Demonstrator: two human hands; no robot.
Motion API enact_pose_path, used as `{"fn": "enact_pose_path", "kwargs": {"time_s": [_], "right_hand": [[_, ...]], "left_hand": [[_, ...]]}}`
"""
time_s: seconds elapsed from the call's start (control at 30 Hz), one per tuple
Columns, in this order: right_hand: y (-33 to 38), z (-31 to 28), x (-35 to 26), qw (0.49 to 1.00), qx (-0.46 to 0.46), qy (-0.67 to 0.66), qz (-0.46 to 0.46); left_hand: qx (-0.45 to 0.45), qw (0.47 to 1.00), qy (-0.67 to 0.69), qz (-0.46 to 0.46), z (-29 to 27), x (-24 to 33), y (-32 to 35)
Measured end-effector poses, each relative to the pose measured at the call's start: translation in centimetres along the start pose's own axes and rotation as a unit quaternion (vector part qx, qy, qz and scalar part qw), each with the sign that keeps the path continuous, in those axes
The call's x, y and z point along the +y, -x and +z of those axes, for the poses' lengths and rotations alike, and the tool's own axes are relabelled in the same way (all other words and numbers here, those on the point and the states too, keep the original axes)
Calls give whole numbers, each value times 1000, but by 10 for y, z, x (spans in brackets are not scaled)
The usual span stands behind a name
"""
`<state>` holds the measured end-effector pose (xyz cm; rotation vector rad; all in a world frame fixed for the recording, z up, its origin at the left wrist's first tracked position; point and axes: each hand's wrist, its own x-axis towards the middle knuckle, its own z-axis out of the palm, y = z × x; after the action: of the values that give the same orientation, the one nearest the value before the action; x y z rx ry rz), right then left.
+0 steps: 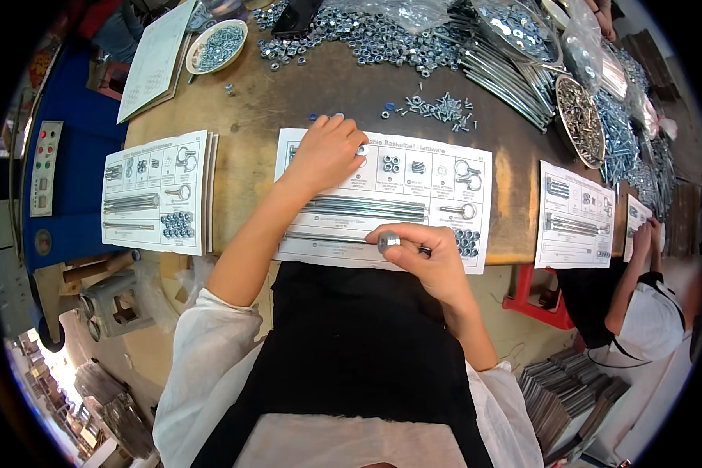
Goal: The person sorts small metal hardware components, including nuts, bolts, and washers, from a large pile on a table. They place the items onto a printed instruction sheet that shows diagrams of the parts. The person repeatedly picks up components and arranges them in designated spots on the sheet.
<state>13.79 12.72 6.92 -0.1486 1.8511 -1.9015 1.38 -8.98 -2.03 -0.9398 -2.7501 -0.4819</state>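
Note:
A white printed sheet [413, 187] with outlines of hardware lies on the brown table in front of me. Long metal rods [366, 207] lie across its middle, and nuts [391, 164], washers and eye bolts [466, 173] sit on its pictures. My left hand [324, 154] rests fingers-down on the sheet's upper left part, touching small pieces there. My right hand [421, 257] is at the sheet's lower edge, pinching a small silver metal piece [388, 240] next to a thin rod.
A filled sheet [157, 193] lies to the left, two more [576, 226] to the right, where another person [649, 304] works. Loose nuts [366, 35], screws [441, 108], long rods [507, 78], a white bowl [218, 45] and metal dishes [579, 121] crowd the table's far side.

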Motion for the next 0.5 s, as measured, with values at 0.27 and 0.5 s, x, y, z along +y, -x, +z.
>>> {"fn": "enact_pose_path", "kwargs": {"time_s": [0.27,0.5], "right_hand": [[-3,-5,8,999,46,11,-5],[-4,-4,5,996,76,27,-34]], "left_hand": [[8,981,192,-36,-31,13,1],[114,954,260,97,-86,68,31]]}}
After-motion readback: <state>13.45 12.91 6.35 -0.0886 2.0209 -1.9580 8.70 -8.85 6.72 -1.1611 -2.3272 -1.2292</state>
